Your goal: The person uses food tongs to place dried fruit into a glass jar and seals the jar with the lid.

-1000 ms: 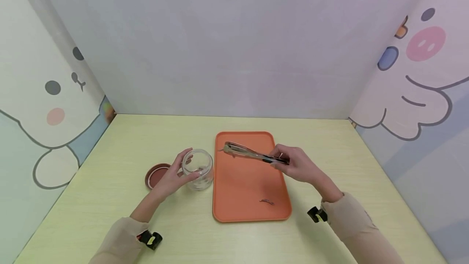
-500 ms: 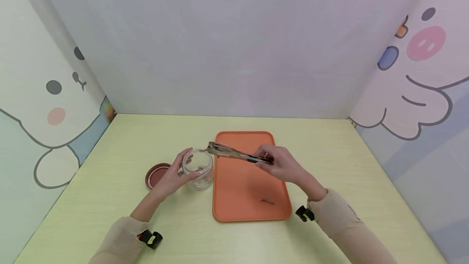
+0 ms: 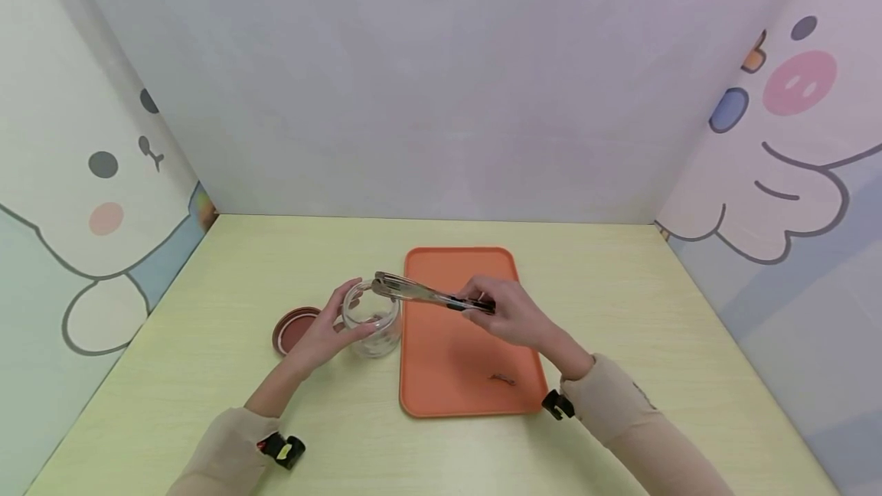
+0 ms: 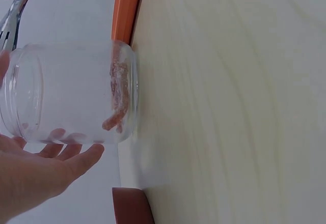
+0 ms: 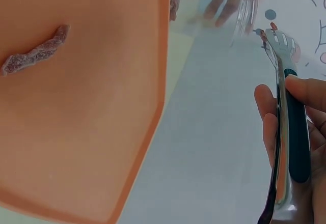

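My left hand [image 3: 322, 337] grips a clear jar [image 3: 381, 339] that stands uncovered on the table, fingers and thumb around its sides. Several reddish-brown dried strips [image 4: 119, 99] lie at the jar's bottom in the left wrist view. My right hand [image 3: 515, 316] holds metal tongs [image 3: 420, 292] with dark green grips, their tips over the jar's mouth. Small reddish ends [image 5: 273, 26] of a strip show at the tong tips in the right wrist view; the rest of it is hidden. One dried strip [image 5: 35, 52] lies on the orange tray [image 3: 455, 343].
A reddish-brown round lid [image 3: 296, 331] lies left of the jar, partly behind my left hand. The tray sits directly right of the jar. A plain wall [image 3: 441, 98] rises at the table's back edge, with cartoon-printed sheets on both sides.
My right hand has carried the tongs leftward from above the tray's far left part to over the jar's mouth. The left hand, jar and lid have stayed in place.
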Demonstrator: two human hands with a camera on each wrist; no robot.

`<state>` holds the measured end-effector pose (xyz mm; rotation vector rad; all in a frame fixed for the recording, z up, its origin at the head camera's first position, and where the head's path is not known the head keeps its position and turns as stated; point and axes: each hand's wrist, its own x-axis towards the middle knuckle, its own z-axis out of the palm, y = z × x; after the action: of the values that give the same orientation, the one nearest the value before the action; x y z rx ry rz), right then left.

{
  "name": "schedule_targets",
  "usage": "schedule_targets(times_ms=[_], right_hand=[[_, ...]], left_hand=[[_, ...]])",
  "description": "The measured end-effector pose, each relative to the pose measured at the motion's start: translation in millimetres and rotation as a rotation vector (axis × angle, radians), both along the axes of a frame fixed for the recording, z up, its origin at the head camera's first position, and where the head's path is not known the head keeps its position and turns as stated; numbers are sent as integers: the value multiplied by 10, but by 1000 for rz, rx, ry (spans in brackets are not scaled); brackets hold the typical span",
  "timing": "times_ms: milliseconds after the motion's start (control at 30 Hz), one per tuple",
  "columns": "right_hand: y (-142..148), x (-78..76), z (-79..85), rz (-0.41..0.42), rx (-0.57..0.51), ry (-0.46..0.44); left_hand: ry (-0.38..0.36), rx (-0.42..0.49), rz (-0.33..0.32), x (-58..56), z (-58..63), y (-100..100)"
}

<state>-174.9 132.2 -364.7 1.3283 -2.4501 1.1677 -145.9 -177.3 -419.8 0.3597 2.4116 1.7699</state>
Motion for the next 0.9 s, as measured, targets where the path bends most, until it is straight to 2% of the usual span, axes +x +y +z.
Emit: schedule_targets(times_ms=[333,633,833,900], right_hand=[[76,-10,-55,-36,17,-11],[364,5,-53,-88,37,-99],[637,4,-122,-39,25,-160],[691,55,-76,-28,20,-177]], left_hand=[[-17,-10,10,0,5,7],[-7,-4,5,-7,-2,9],[1,6,-3,-5,-4,3],[-3,5,-2,-4,-7,2]])
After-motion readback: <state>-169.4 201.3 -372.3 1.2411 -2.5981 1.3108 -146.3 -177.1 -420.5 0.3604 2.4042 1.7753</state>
